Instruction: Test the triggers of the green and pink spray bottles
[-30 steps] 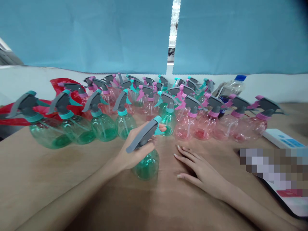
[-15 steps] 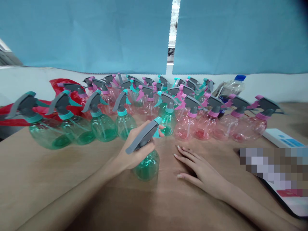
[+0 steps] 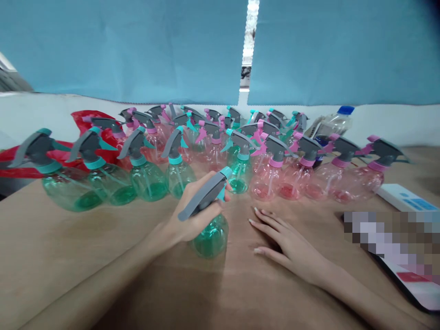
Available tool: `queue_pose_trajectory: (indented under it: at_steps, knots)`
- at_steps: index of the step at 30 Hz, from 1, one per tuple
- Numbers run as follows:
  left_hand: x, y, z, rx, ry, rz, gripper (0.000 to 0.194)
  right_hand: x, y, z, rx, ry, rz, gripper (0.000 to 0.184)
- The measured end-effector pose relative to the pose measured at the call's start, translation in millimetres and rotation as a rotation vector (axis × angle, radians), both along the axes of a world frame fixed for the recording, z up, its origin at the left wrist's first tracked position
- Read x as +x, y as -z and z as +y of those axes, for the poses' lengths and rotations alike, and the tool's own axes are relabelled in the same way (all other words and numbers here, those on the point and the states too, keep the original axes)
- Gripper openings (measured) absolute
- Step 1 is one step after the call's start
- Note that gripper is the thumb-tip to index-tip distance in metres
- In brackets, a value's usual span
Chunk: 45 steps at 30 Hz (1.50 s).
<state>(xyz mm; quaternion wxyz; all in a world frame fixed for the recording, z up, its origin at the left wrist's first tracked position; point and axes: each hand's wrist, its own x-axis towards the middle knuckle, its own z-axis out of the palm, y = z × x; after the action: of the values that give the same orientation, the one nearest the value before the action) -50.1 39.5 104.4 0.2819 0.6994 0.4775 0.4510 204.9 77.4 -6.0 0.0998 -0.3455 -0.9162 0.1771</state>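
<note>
My left hand (image 3: 192,211) is wrapped round the neck of a green spray bottle (image 3: 210,236) that stands on the brown table (image 3: 68,256). Its grey spray head (image 3: 203,198) has a teal nozzle and trigger, and my fingers curl over the trigger. My right hand (image 3: 285,243) lies flat on the table just right of the bottle, fingers stretched out, holding nothing. Behind both hands stand rows of green spray bottles (image 3: 147,176) and pink spray bottles (image 3: 275,178).
A red plastic bag (image 3: 89,123) lies at the back left behind the bottles. A clear water bottle with a blue cap (image 3: 332,123) lies at the back right. A white box (image 3: 402,198) and a pixelated flat item (image 3: 405,256) sit at the right edge. Blue curtains hang behind.
My left fingers have drawn in on the trigger of the green bottle. The right hand stays flat in place. The view shifted only slightly.
</note>
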Motion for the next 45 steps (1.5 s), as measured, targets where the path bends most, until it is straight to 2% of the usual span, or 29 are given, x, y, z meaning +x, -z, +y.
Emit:
queue_pose_trajectory:
  at_steps: [8,18,24,34,45]
  knots:
    - [4.2,3.4,-0.5,-0.041,-0.050,-0.040,0.034,0.9,2.9,1.5,0.019,-0.006,-0.021,0.065]
    - [5.2,4.3,-2.9,-0.026,-0.138,-0.012,0.026,1.4,1.3,0.7,0.017,-0.003,-0.029,0.064]
    - [7.4,4.0,-3.1,0.001,-0.172,-0.007,0.017,2.0,2.9,0.6,0.018,-0.013,0.040,0.060]
    - [8.6,5.5,-1.5,-0.025,-0.141,-0.099,0.026,2.0,0.3,0.8,0.001,-0.011,0.012,0.060]
    - [6.4,0.9,-2.5,-0.050,-0.109,-0.016,0.024,3.3,2.4,0.9,-0.001,-0.010,0.048,0.057]
